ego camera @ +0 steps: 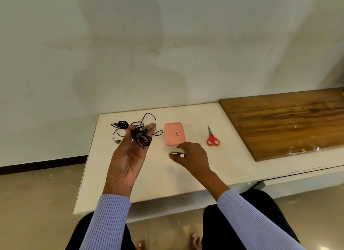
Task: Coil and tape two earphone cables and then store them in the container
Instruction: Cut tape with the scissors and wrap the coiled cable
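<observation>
Left hand point(128, 154): raised palm-up at centre-left of the frame, fingers curled round a coiled bundle of black earphone cable point(141, 136), earbuds resting against the fingertips.

Second earphone cable point(121, 126): loose black tangle lying on the desk point(232, 156) just behind the left hand, upper centre-left; one end trails down to a small plug near the desk's left edge. Whether the held bundle and this tangle touch cannot be told.

Right hand point(191, 156): at centre frame, knuckles up, fingers curled over a roll of pale tape point(176, 150), gripping it against the desk top.

Container point(175, 134): pink, rectangular with rounded corners, lid on, small label on the lid; stands on the desk just behind the tape roll, right of the cables.

Scissors point(212, 138): red handles, blades closed and pointing away; lie on the desk right of the container, apart from it.

Wooden board point(288, 123): dark brown, lies across the right part of the desk, upper right of frame.

Sleeves: light blue ribbed, both forearms.
</observation>
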